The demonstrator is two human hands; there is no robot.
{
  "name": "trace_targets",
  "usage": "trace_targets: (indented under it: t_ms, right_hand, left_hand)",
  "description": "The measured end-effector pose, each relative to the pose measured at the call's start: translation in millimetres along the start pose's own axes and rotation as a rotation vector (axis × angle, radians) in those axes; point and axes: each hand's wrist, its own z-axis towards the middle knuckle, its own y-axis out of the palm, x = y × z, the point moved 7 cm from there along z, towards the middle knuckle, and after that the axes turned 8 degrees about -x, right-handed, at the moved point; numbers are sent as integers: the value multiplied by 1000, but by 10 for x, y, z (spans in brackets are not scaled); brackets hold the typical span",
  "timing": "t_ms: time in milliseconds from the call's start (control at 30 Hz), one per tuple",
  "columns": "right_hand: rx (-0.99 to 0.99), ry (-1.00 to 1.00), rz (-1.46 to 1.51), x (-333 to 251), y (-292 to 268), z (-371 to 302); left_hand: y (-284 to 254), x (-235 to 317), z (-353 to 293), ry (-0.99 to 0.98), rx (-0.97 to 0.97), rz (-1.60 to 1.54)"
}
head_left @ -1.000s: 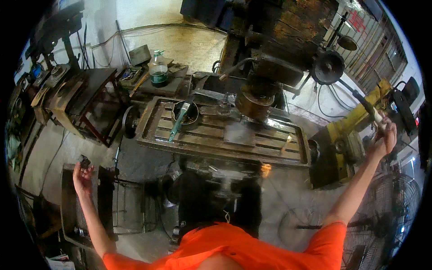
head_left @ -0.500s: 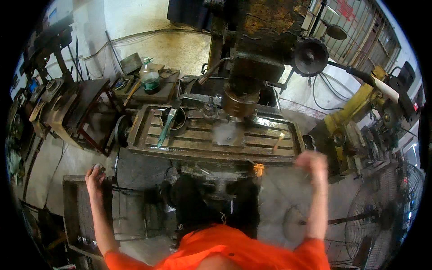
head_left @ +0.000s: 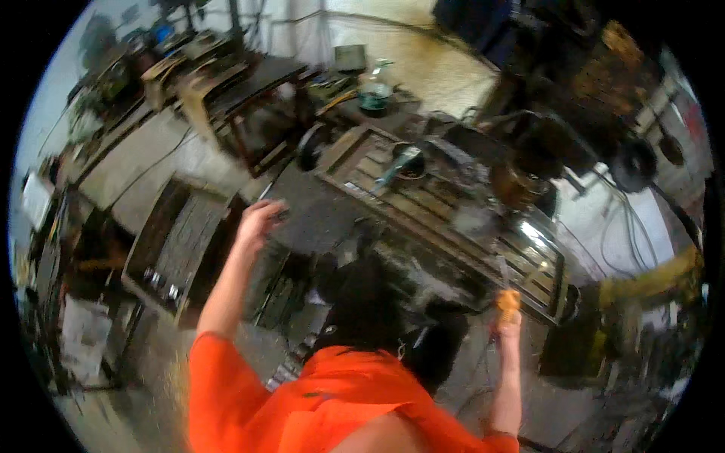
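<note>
My right hand [head_left: 507, 329] is closed round an orange air blow gun [head_left: 509, 302] at the front edge of the slotted machine table [head_left: 423, 219]. Its thin nozzle points up over the table. On the left, my left hand [head_left: 258, 223] holds a small dark metal piece [head_left: 280, 214] in its fingertips, beside a deep rectangular box [head_left: 143, 257]. Several small shiny metal pieces [head_left: 162, 285] lie in the near end of that box. A round pan [head_left: 411, 167] with a green-handled brush [head_left: 396, 170] across it sits on the table's far left. Motion blurs the picture.
The machine's dark spindle head [head_left: 521, 177] stands over the table's right half. Behind the table is a bench with a bottle of green liquid [head_left: 374, 94]. A dark table [head_left: 264, 83] stands at the back left. Yellow machinery [head_left: 649, 279] is at the right.
The view has turned left. My right hand has come to the blow gun, which hung at the table's front edge, and grips it. My left hand, still holding the small piece, is past the box's right side.
</note>
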Motion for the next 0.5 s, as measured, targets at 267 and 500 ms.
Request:
trace_targets:
  t_ms: [267,500]
  right_hand:
    - [-1439,586,-501,171,2623,-192]
    - [-1579,425,-633,96,3193,-20]
  left_hand:
    - [460,-633,-181,-102,-165,-367]
    - [-26,-948,-343,-196,-35,-493]
